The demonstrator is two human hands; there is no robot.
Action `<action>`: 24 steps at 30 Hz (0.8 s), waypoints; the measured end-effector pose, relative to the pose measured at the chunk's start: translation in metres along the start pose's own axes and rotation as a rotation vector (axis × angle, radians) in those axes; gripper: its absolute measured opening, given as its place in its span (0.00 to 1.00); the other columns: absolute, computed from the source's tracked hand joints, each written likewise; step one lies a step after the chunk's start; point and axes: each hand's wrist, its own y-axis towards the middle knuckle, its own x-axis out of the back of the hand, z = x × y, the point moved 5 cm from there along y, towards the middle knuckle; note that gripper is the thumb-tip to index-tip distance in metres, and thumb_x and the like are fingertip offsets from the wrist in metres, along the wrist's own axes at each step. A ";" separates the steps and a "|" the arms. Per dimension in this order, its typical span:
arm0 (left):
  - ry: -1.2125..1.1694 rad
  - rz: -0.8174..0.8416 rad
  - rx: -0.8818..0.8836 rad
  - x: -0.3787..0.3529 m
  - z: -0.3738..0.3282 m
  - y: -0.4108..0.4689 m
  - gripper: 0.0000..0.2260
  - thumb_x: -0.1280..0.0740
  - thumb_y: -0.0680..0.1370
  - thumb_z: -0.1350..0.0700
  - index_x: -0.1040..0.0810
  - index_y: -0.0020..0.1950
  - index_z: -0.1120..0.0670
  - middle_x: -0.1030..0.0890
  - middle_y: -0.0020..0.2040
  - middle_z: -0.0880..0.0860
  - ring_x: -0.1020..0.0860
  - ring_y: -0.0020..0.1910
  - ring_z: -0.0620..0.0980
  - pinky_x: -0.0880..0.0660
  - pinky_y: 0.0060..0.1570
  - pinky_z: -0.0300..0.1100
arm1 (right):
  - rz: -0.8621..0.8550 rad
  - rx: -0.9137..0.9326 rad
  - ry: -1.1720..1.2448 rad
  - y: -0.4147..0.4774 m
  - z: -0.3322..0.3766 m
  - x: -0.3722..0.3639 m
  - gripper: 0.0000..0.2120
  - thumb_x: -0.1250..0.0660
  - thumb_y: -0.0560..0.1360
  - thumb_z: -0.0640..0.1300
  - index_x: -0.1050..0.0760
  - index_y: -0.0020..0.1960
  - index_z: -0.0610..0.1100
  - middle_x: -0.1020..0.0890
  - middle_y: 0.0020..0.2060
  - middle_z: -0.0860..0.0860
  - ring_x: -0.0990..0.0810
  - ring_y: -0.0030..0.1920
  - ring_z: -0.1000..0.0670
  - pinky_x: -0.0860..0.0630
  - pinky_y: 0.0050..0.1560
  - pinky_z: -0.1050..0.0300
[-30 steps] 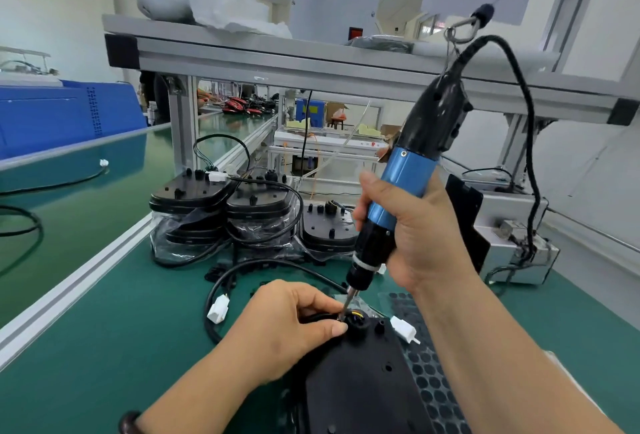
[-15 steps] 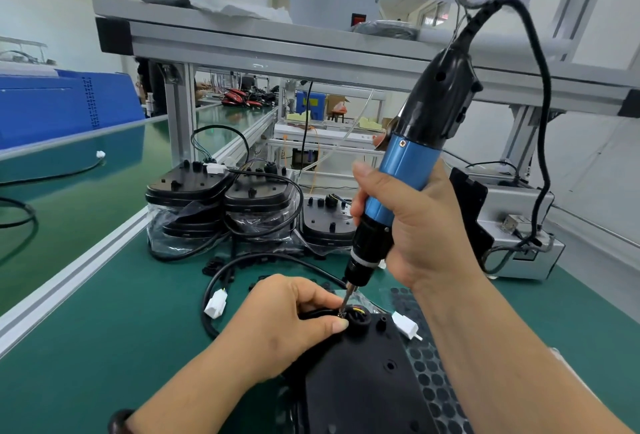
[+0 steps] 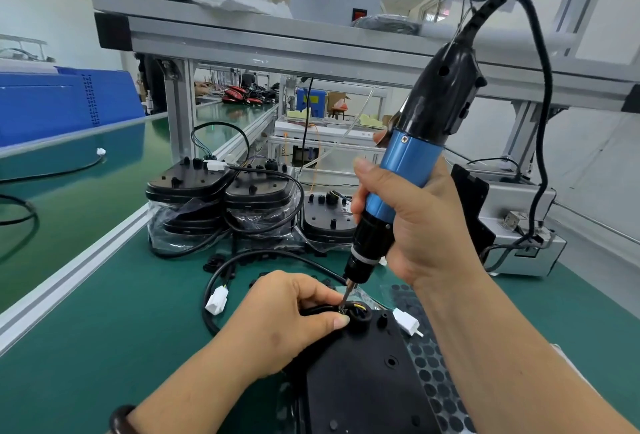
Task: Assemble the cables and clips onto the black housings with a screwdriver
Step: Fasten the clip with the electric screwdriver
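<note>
Fastening step: right hand grips electric screwdriver, bit on the cable clip at the near black housing (counter centre); left hand pinches cable there. Next, probably: hold bit square, drive screw home.

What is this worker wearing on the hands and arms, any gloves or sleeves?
No gloves: the left hand and right hand are bare, as are both forearms, with no sleeve in view. The only thing worn is a dark bracelet on the left wrist.
</note>
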 end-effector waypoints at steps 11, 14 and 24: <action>-0.014 0.011 0.014 0.000 0.001 0.000 0.08 0.23 0.68 0.51 0.18 0.39 0.38 0.18 0.39 0.33 0.21 0.41 0.31 0.28 0.42 0.23 | 0.004 0.003 -0.005 -0.001 0.003 -0.001 0.14 0.27 0.67 0.39 0.28 0.48 0.47 0.25 0.29 0.51 0.26 0.28 0.48 0.25 0.31 0.56; -0.020 0.017 0.005 0.000 -0.002 0.000 0.11 0.23 0.68 0.52 0.18 0.37 0.34 0.18 0.39 0.34 0.20 0.41 0.32 0.28 0.42 0.23 | 0.004 0.002 -0.016 -0.001 0.003 0.000 0.16 0.27 0.67 0.38 0.28 0.51 0.45 0.25 0.29 0.51 0.26 0.28 0.48 0.25 0.31 0.56; -0.016 0.012 0.035 0.000 -0.001 -0.001 0.08 0.23 0.68 0.51 0.17 0.39 0.37 0.17 0.40 0.34 0.20 0.42 0.32 0.26 0.44 0.25 | 0.005 0.001 -0.018 -0.001 0.002 0.000 0.15 0.27 0.67 0.39 0.28 0.50 0.46 0.24 0.29 0.51 0.26 0.28 0.49 0.25 0.30 0.56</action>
